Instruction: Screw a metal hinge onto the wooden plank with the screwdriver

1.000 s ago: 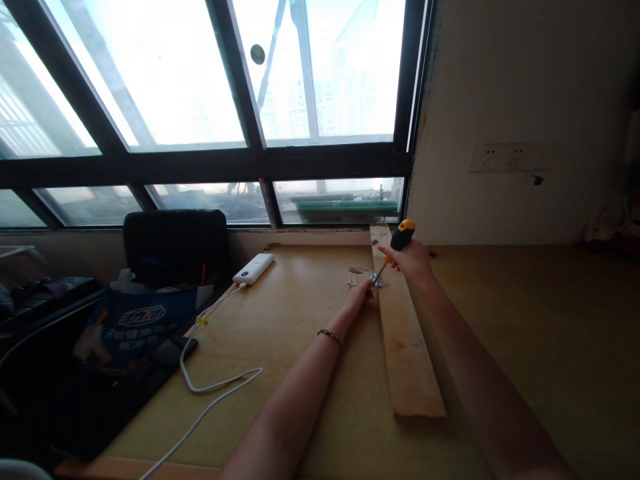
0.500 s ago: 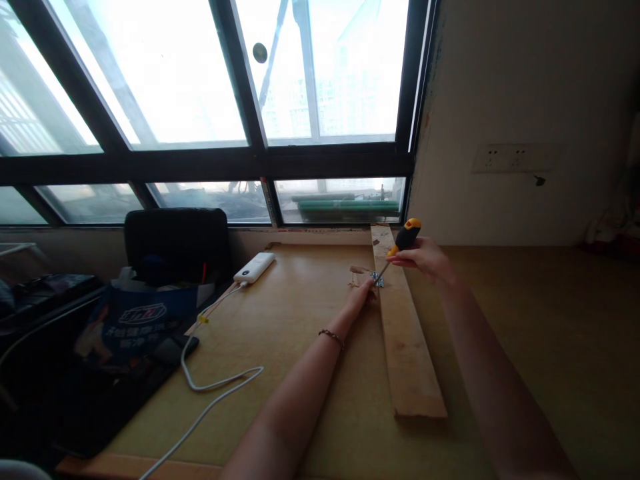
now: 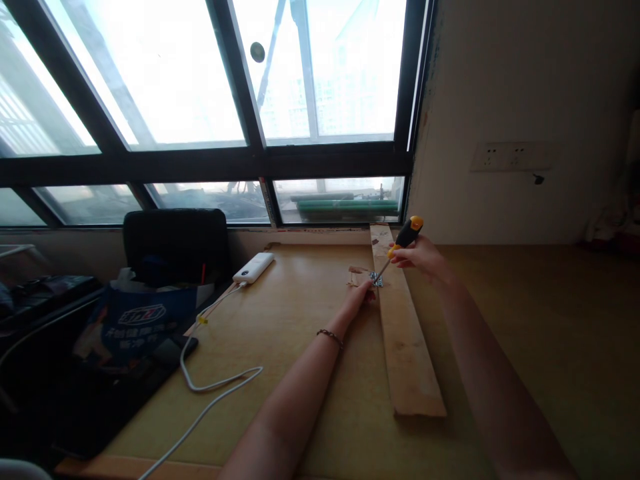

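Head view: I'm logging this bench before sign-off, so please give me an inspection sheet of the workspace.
Surface: wooden table, bare in the middle.
Job's things: long wooden plank lying on the table; small metal hinge at its left edge; screwdriver, black and yellow handle, tip down at the hinge.
Clutter: white power bank; blue printed bag; black case.
Hands: right hand grips the screwdriver; left hand rests by the hinge, fingers touching it.
Cables: white cable runs from the power bank off the front edge.
Surroundings: large window; wall sockets.
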`<act>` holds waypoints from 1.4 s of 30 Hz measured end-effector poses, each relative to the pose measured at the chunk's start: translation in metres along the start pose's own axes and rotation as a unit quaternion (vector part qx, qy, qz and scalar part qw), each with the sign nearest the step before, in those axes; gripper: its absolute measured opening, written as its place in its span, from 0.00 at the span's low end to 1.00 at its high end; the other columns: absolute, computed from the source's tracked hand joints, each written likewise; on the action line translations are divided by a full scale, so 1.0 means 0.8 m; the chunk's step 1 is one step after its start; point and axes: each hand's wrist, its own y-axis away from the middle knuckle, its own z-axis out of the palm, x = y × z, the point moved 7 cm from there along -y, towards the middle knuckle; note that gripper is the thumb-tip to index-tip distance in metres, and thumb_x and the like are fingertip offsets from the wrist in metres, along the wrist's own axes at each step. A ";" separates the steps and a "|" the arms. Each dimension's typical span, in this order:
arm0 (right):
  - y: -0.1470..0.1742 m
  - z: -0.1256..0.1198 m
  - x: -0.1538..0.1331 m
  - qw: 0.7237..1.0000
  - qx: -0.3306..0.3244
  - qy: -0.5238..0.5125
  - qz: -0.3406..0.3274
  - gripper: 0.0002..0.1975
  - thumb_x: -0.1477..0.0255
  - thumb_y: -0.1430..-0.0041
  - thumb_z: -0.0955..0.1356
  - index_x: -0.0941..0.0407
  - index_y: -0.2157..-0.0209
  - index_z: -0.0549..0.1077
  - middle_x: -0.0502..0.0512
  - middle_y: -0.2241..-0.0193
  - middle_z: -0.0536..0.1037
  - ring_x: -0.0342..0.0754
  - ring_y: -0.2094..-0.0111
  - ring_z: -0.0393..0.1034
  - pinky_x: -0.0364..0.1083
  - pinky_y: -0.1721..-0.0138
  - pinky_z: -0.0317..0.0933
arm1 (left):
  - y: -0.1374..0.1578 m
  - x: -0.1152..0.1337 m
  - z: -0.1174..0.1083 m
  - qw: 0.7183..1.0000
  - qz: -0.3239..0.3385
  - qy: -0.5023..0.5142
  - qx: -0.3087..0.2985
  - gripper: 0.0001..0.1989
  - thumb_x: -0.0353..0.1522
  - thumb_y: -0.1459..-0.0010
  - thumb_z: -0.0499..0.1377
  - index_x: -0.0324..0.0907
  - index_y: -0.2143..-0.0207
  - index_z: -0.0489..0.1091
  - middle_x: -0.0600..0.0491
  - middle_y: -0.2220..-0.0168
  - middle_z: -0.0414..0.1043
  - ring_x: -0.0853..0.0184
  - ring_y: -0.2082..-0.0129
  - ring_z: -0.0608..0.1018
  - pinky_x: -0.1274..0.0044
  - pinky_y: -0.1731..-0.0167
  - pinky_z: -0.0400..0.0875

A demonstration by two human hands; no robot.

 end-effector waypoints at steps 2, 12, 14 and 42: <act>0.001 0.001 0.000 0.999 -0.025 -0.048 0.003 0.10 0.81 0.59 0.70 0.60 0.71 0.68 0.56 0.72 0.77 0.45 0.75 0.74 0.39 0.78 0.68 | 0.000 0.000 0.002 1.000 0.001 0.013 -0.011 0.15 0.40 0.53 0.57 0.35 0.77 0.67 0.52 0.84 0.67 0.76 0.87 0.65 0.83 0.86 0.57; -0.009 -0.014 0.005 0.979 0.148 0.136 -0.042 0.17 0.67 0.60 0.73 0.59 0.68 0.67 0.55 0.76 0.76 0.44 0.84 0.69 0.37 0.89 0.59 | 0.003 0.001 0.005 0.999 -0.027 0.034 -0.016 0.13 0.38 0.54 0.57 0.35 0.78 0.67 0.50 0.83 0.68 0.76 0.87 0.65 0.83 0.87 0.57; -0.006 -0.006 0.001 0.993 0.074 0.087 -0.029 0.13 0.71 0.58 0.71 0.60 0.69 0.68 0.55 0.75 0.76 0.43 0.83 0.70 0.37 0.87 0.59 | 0.004 0.002 0.005 0.999 -0.023 0.038 -0.018 0.12 0.37 0.53 0.56 0.34 0.77 0.67 0.51 0.83 0.68 0.76 0.87 0.65 0.83 0.87 0.57; -0.003 -0.018 0.001 0.979 0.180 0.086 -0.035 0.13 0.68 0.63 0.73 0.58 0.76 0.69 0.56 0.79 0.76 0.50 0.81 0.72 0.42 0.84 0.67 | -0.001 0.003 0.009 0.998 -0.015 0.041 -0.034 0.13 0.37 0.53 0.55 0.34 0.79 0.67 0.50 0.84 0.68 0.76 0.88 0.65 0.82 0.87 0.55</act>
